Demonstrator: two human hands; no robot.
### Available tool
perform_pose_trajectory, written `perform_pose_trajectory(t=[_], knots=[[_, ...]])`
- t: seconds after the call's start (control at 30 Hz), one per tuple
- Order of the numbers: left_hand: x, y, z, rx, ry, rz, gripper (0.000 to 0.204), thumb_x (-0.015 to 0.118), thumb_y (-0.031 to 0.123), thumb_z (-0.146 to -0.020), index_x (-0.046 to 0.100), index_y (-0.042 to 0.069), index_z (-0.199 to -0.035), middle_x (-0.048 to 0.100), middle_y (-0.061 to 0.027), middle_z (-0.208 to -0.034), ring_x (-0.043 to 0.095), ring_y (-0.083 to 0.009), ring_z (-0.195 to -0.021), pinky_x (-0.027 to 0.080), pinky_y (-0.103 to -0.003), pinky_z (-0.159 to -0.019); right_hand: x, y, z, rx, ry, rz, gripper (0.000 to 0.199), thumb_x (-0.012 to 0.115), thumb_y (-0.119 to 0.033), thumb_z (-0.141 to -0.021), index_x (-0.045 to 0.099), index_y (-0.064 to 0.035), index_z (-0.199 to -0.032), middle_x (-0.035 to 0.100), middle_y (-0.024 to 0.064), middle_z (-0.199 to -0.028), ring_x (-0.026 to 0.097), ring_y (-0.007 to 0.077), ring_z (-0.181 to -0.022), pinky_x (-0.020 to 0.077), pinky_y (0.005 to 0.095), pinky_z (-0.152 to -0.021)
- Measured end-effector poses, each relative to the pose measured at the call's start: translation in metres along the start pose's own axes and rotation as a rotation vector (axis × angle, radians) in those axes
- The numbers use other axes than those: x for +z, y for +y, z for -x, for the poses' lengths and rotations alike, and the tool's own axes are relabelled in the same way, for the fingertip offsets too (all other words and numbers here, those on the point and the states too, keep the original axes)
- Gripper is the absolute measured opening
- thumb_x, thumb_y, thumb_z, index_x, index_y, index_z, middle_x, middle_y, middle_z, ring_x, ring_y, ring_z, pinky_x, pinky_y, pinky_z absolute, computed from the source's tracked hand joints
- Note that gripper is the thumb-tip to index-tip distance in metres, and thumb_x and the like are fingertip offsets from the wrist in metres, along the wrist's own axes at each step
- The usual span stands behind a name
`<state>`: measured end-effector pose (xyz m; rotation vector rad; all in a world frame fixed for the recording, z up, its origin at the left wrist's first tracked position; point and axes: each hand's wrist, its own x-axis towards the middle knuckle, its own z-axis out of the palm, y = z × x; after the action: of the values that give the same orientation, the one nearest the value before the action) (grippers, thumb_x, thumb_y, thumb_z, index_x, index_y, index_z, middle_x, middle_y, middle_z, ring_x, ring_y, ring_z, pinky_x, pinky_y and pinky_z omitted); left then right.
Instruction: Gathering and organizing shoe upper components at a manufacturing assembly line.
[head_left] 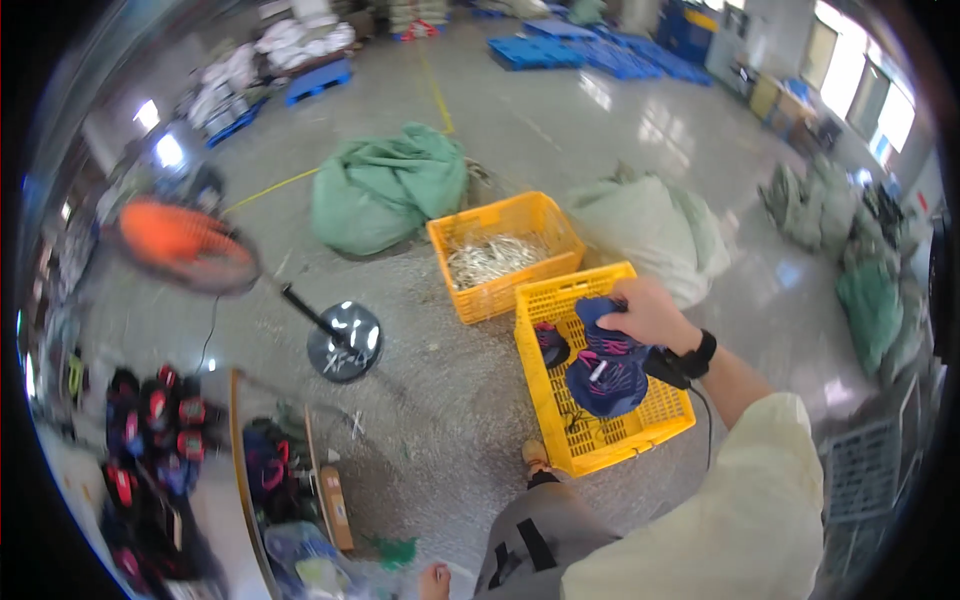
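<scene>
My right hand (pixel 645 310), a dark band round its wrist, reaches over a yellow plastic crate (pixel 558 425). Its fingers are closed on a navy blue shoe (pixel 602 385) with pink lines and a small white tag. The shoe hangs in or just above the crate; whether it touches the bottom cannot be told. A dark shoe (pixel 551 344) with a little pink lies at the crate's left wall. Only a small part of my left hand (pixel 436 581) shows low at the bottom edge, beside my leg, its fingers mostly hidden.
An orange crate (pixel 470 305) of pale scraps stands behind. Green (pixel 385 190) and pale sacks (pixel 655 225) flank it. At left are a fan on a round base (pixel 345 342) and a table (pixel 240 470) with many dark shoes (pixel 160 420). Blue pallets (pixel 535 53) lie far off.
</scene>
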<state>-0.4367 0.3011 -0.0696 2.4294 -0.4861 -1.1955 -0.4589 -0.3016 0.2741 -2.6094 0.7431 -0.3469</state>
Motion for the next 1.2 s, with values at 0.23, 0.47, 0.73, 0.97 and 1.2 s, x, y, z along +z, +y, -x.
perform_pose_trajectory(t=[0.23, 0.47, 0.73, 0.97, 1.2], knots=[[-0.020, -0.001, 0.091, 0.183, 0.488, 0.519, 0.035, 0.060, 0.028, -0.077, 0.059, 0.007, -0.105, 0.064, -0.0149, -0.090, 0.061, -0.0250, -0.085, 0.048, -0.034, -0.074, -0.027, -0.315, 0.008, -0.596, -0.090, -0.124, 0.038, 0.070, -0.027, -0.061, 0.063, 0.0043, -0.081, 0.063, 0.0193, -0.076, 0.063, 0.0277, -0.070, 0.0472, 0.0356, -0.067], [-0.100, -0.045, 0.204, 0.001, 0.894, 0.589, 0.031, 0.061, 0.023, -0.080, 0.058, 0.004, -0.103, 0.063, -0.0104, -0.085, 0.061, -0.0175, -0.081, 0.047, -0.028, -0.073, -0.023, -0.542, 0.043, -0.981, -0.147, -1.056, 0.027, 0.066, -0.011, -0.077, 0.056, 0.0003, -0.099, 0.049, -0.0028, -0.065, 0.038, 0.0029, -0.049, 0.0297, 0.0200, -0.045], [-0.132, -0.105, 0.253, -0.179, 1.259, 0.852, 0.035, 0.063, 0.018, -0.080, 0.052, 0.002, -0.110, 0.062, -0.0083, -0.089, 0.059, -0.0151, -0.084, 0.047, -0.028, -0.074, 0.155, -0.591, 0.040, -0.750, -0.502, -1.193, 0.016, 0.063, -0.010, -0.077, 0.055, -0.0052, -0.090, 0.047, -0.0049, -0.060, 0.038, 0.0034, -0.043, 0.0248, 0.0204, -0.037], [-0.203, -0.189, 0.178, -0.445, 1.442, 0.957, 0.102, 0.076, 0.038, -0.066, 0.014, -0.006, -0.135, 0.032, -0.0282, -0.133, 0.033, -0.0335, -0.125, 0.029, -0.036, -0.102, 0.420, -0.603, 0.045, -0.424, -1.170, -1.133, 0.011, 0.063, -0.005, -0.076, 0.054, -0.0020, -0.084, 0.051, 0.0007, -0.059, 0.048, 0.0106, -0.041, 0.0336, 0.0227, -0.038], [-0.266, -0.207, 0.126, -0.605, 1.432, 0.685, 0.121, 0.079, 0.045, -0.058, 0.003, -0.007, -0.135, 0.018, -0.0291, -0.138, 0.025, -0.0381, -0.128, 0.029, -0.037, -0.102, 0.461, -0.680, -0.020, -0.851, -1.444, -0.972, 0.015, 0.063, -0.005, -0.076, 0.052, -0.0015, -0.085, 0.053, 0.0017, -0.068, 0.054, 0.0102, -0.052, 0.0445, 0.0235, -0.051]])
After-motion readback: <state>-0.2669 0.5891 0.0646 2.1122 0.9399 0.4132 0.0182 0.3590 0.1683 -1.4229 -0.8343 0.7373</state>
